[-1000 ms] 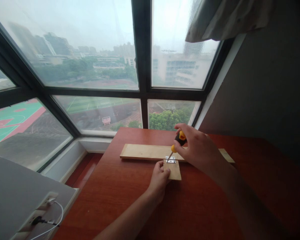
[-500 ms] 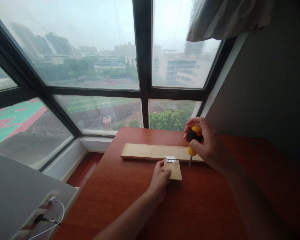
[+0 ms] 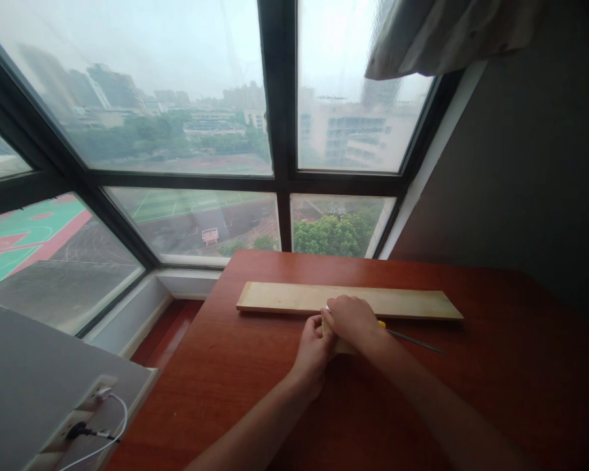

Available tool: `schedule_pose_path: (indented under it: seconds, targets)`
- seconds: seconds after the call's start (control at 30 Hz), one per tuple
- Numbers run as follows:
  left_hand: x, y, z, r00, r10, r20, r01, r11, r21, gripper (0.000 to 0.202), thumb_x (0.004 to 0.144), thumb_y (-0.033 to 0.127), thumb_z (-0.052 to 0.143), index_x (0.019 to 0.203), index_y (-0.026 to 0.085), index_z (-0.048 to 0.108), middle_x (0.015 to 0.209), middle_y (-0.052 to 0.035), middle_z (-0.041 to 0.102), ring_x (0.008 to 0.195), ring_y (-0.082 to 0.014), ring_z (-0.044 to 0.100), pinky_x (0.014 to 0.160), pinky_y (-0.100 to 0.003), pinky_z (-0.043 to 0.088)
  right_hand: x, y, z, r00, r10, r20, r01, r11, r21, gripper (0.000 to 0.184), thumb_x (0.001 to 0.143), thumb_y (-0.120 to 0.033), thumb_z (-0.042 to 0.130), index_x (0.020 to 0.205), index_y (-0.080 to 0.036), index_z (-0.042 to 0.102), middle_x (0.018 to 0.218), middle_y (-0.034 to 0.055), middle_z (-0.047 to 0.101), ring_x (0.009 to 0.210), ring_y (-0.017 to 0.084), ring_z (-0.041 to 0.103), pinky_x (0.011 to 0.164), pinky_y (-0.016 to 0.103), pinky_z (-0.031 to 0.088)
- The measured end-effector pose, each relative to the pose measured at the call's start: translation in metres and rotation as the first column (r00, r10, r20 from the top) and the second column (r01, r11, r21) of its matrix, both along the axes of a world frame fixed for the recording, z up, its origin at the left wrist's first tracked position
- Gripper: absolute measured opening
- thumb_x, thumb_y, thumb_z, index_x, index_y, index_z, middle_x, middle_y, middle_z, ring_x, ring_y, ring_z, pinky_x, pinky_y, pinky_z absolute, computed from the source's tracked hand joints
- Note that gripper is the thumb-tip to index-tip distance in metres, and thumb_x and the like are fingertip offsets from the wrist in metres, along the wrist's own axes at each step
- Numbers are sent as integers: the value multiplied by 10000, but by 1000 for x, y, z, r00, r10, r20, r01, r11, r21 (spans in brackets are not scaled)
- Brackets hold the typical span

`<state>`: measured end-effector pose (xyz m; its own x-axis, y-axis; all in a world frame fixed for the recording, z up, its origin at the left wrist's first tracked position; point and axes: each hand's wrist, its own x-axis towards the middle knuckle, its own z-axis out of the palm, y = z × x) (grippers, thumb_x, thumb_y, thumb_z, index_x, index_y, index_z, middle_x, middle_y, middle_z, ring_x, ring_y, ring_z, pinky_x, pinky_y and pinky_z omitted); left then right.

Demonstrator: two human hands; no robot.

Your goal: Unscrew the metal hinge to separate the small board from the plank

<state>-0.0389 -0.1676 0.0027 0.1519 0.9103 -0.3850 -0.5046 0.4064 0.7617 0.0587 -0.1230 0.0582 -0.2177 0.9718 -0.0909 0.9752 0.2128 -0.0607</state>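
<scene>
My left hand [image 3: 313,352] is closed on the small wooden block [image 3: 344,348], its thumb on top near the left edge. Over that block lies my right hand [image 3: 354,319], fingers curled down at the metal hinge [image 3: 328,309], of which only a sliver shows. Tucked in the right hand is a screwdriver [image 3: 415,341]; a bit of its yellow handle sticks out and the thin shaft points right, away from the block. Just behind both hands the long pale wooden board [image 3: 285,296] lies flat. My right fingertips are hidden.
The reddish-brown table [image 3: 216,392] reaches to the windows [image 3: 191,222] at the back. At lower left a wall socket strip [image 3: 78,418] holds plugs and a white cable [image 3: 126,418]. A curtain [image 3: 432,39] hangs at upper right.
My right hand has moved left and down from beside the block onto its hinge. The screwdriver has turned from pointing down to pointing right. My left hand stays on the block.
</scene>
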Motion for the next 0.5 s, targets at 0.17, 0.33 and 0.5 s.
schedule_pose_path:
  seconds: [0.17,0.33,0.5]
  targets:
    - [0,0,2,1000,-1,-24,1,1000,-24,579,615,451,831,1002,166,507,746,-22,650,658,-129,588,623,-235,454,-3,0,0,999,25,32,-24,1000,-18,281,914,-286,426,918,-176,684,906,140,710,810,256,691,650,311,459]
    - [-1,1,-1,999,-8,-31,7,1000,-29,602,588,437,850,999,173,498,755,-17,647,665,-128,588,613,-226,437,-3,0,3,998,51,38,-50,998,-29,190,864,-234,500,956,-174,656,946,126,694,808,242,689,635,294,451]
    - [-1,2,-5,1000,-21,-17,21,1000,-22,610,581,402,856,1012,176,488,769,-19,647,640,-124,585,635,-246,447,-3,-3,5,994,106,26,-105,994,-38,168,823,-211,564,977,-196,631,946,96,678,799,222,681,622,276,428]
